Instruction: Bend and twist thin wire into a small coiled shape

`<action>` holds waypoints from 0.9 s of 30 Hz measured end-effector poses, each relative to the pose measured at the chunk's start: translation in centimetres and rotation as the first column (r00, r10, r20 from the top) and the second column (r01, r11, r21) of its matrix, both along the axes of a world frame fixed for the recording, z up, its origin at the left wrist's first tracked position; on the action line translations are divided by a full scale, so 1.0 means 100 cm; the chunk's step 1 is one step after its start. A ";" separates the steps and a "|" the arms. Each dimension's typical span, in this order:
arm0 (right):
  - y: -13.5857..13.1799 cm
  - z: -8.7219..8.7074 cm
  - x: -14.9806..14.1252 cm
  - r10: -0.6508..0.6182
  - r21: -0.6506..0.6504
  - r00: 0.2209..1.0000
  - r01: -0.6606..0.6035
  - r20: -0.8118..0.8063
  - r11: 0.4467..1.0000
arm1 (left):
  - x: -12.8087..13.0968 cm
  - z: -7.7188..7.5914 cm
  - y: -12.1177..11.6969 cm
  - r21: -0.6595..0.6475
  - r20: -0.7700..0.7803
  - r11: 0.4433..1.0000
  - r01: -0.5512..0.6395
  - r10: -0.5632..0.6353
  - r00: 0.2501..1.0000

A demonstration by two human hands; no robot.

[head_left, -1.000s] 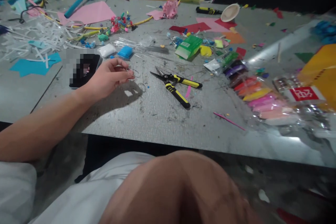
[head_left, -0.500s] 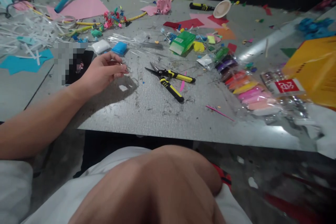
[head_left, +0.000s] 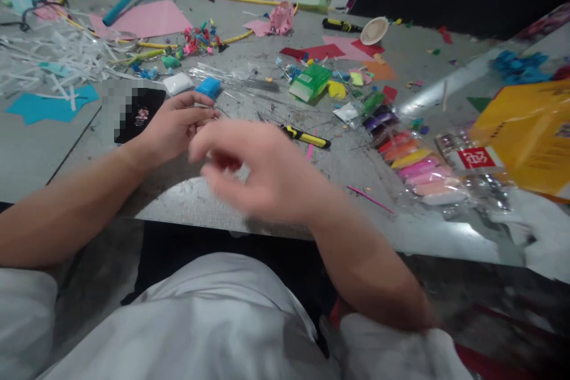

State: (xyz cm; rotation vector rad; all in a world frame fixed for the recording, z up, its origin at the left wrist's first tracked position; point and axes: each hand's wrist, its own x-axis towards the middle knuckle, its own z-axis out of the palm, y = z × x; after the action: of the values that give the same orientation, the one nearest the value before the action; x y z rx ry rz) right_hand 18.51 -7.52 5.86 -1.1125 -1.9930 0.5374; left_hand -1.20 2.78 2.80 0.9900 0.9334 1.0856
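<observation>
My left hand [head_left: 176, 124] is over the table with its fingers pinched together. A thin, shiny wire-like piece seems to be at its fingertips, now largely hidden behind my right hand. Blurred by motion, my right hand [head_left: 262, 172] hovers just in front of it, thumb and forefinger apart and curved, with nothing visible between them. Behind the right hand lie pliers [head_left: 309, 136] with black and yellow handles, one handle covered. A blue packet [head_left: 208, 87] and a white packet [head_left: 177, 83] sit beyond my left fingers. The dark phone [head_left: 141, 116] is beside my left wrist.
Colored clay sticks in clear packs [head_left: 418, 169] and a yellow envelope [head_left: 529, 130] lie at right. A green packet [head_left: 310, 83], thin clear strands [head_left: 240, 80] and colored paper scraps are farther back. Shredded white strips [head_left: 57, 65] are piled left. A pink stick [head_left: 369, 198] lies near the front edge.
My right hand has risen from over my lap, up and forward to beside my left hand, covering part of the pliers. My left hand has kept nearly the same place.
</observation>
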 end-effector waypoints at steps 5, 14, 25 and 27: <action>0.064 -0.023 0.026 -0.042 -0.039 0.995 0.039 -0.087 0.998 | 0.003 -0.004 0.000 -0.037 0.064 0.999 -0.005 0.007 0.998; 0.062 -0.066 0.012 -0.193 -0.092 0.947 0.175 -0.257 0.980 | 0.001 -0.021 0.000 0.057 0.021 0.997 0.061 -0.062 0.998; 0.060 -0.064 0.003 -0.367 -0.448 0.680 0.063 -0.635 0.892 | -0.001 -0.018 -0.003 0.293 -0.324 0.953 0.080 0.020 0.946; 0.062 -0.066 0.001 -0.397 -0.494 0.584 -0.008 -0.708 0.869 | 0.000 -0.019 -0.004 0.286 -0.321 0.955 0.075 0.022 0.947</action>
State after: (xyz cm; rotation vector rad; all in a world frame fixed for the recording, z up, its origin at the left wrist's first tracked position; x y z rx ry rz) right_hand 18.59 -1.29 -0.70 -1.0656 -0.9366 1.1815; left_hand -1.21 2.38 0.86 1.4562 1.0330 1.0787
